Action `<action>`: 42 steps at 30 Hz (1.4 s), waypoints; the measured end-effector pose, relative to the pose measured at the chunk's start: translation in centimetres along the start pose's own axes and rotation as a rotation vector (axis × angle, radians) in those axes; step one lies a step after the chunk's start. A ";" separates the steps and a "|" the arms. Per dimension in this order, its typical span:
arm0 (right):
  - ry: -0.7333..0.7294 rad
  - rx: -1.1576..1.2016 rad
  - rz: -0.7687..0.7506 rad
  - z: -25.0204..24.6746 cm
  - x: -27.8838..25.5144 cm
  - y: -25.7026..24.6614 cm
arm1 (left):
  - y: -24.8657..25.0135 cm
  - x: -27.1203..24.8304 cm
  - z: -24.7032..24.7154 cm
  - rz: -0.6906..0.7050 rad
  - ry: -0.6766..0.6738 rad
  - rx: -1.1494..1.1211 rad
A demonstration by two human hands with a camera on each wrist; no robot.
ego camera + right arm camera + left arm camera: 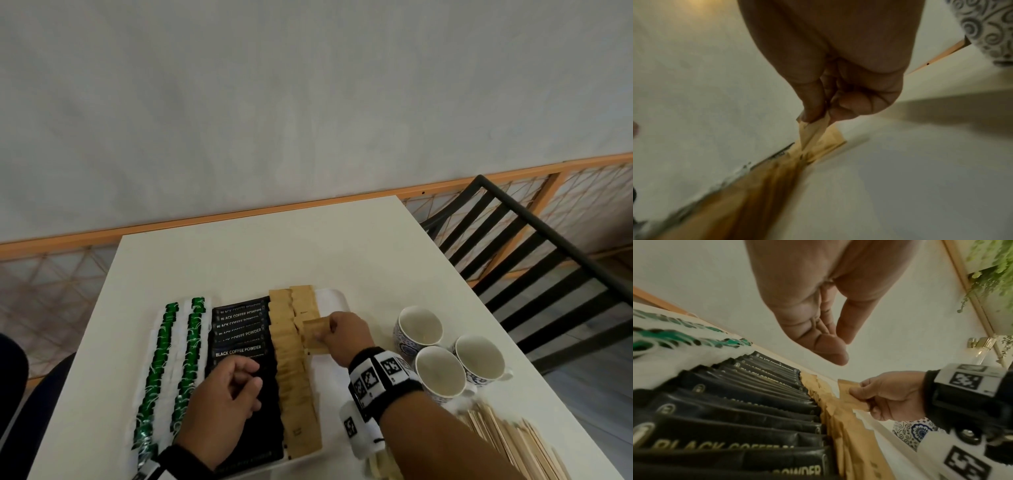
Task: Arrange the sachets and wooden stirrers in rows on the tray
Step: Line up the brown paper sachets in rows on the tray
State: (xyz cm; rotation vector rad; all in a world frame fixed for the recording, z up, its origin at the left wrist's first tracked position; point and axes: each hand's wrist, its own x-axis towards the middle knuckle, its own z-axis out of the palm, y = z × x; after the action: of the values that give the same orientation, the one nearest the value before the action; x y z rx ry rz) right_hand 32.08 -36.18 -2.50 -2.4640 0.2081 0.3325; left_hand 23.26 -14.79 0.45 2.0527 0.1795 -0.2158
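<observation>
My right hand [346, 337] pinches one brown sachet [317, 331] between thumb and fingertips, holding it just above the brown sachet rows [294, 370] on the tray [330, 296]. My left hand [222, 404] hovers over the black coffee sachets [239, 332], fingers loosely curled, holding nothing.

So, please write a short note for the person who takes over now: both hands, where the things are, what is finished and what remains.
Right hand: pinches one brown sachet above the second brown row on the tray.
Left hand: holds nothing, fingers loosely curled, over the black coffee sachets.
Done: two green-and-white rows, the black row, one brown row.
Left: set down the held sachet, finish the second brown row, then lay the wooden stirrers, now piled on the table right of the tray near three cups.
</observation>
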 end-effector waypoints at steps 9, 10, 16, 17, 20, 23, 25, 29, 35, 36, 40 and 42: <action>-0.076 0.005 0.053 1.1 2.1 -0.5 | -0.8 0.0 -0.2 -0.026 -0.002 0.000; -0.072 0.013 0.060 1.2 2.1 -0.6 | -0.9 0.0 -0.2 -0.028 0.004 -0.001; -0.031 0.041 0.099 1.4 2.4 -1.0 | -1.1 0.1 0.0 -0.048 0.003 -0.016; -0.029 0.042 0.103 1.4 2.4 -1.1 | -1.1 0.1 0.0 -0.053 0.003 -0.019; -0.040 0.039 0.107 1.4 2.5 -1.1 | -1.2 0.1 -0.1 -0.064 0.000 -0.029; -0.052 0.044 0.105 1.6 2.3 -0.9 | -1.3 0.0 -0.2 -0.071 0.000 -0.033; -0.060 0.045 0.102 1.6 2.1 -0.8 | -1.4 -0.1 -0.2 -0.070 0.002 -0.033; -0.058 0.048 0.095 1.6 1.3 -0.7 | -1.4 -0.5 -0.3 -0.070 -0.012 -0.016; -0.099 0.005 -0.048 -0.2 -3.8 -0.9 | -0.6 -1.8 0.2 -0.063 -0.157 0.078; -0.122 -0.016 -0.086 -0.6 -5.1 -0.7 | -0.5 -2.0 0.5 -0.054 -0.192 0.107; -0.239 -0.082 -0.200 -2.3 -11.4 1.5 | -0.3 -3.4 2.1 0.070 -0.345 0.244; -0.266 -0.095 -0.197 -3.1 -14.5 3.8 | -0.1 -4.1 3.0 0.150 -0.428 0.314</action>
State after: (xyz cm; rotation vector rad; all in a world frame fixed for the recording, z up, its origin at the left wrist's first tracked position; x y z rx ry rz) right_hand 17.95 -40.10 1.79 -2.4750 -0.1647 0.5898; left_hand 18.98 -17.56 -0.14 2.2609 -0.2886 -0.6126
